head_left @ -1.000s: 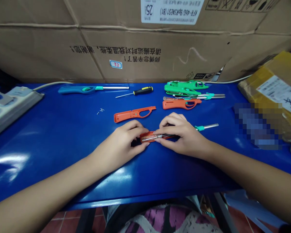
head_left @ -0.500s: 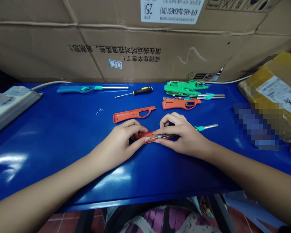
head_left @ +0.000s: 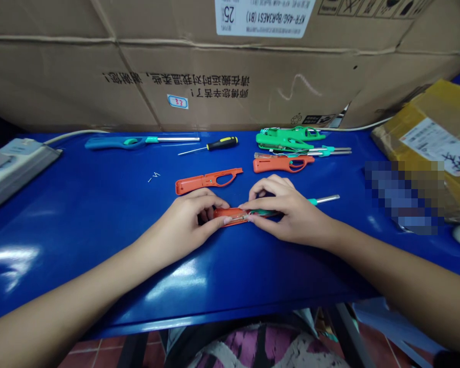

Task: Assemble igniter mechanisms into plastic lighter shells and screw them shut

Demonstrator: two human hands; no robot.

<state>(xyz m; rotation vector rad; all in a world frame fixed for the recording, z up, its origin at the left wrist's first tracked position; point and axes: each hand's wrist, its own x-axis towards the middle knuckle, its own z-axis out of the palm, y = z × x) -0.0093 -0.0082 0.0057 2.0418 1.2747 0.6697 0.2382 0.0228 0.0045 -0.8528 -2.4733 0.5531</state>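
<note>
An orange lighter half-shell [head_left: 233,212] lies open side up near the table's middle, with a clear inner part and thin wires in it. My left hand [head_left: 199,217] pinches its left end between thumb and fingers. At its right part my right hand [head_left: 278,207] grips the shell and its inner parts. From under that hand a metal lighter tube [head_left: 327,199] with a green collar sticks out to the right. Behind my hands lies an empty orange half-shell [head_left: 209,180]. Further right sits another orange lighter body [head_left: 283,163].
At the back are a blue lighter [head_left: 117,142], a black and yellow screwdriver [head_left: 222,143] and green lighters [head_left: 287,138]. Small screws [head_left: 154,176] lie left. A power strip [head_left: 19,163] stands far left, a taped carton [head_left: 433,143] at right, a large cardboard box [head_left: 199,66] behind.
The whole view has shifted slightly. The clear part sits lower within the orange shell, and my fingers have moved a little on it. Both hands keep their hold.
</note>
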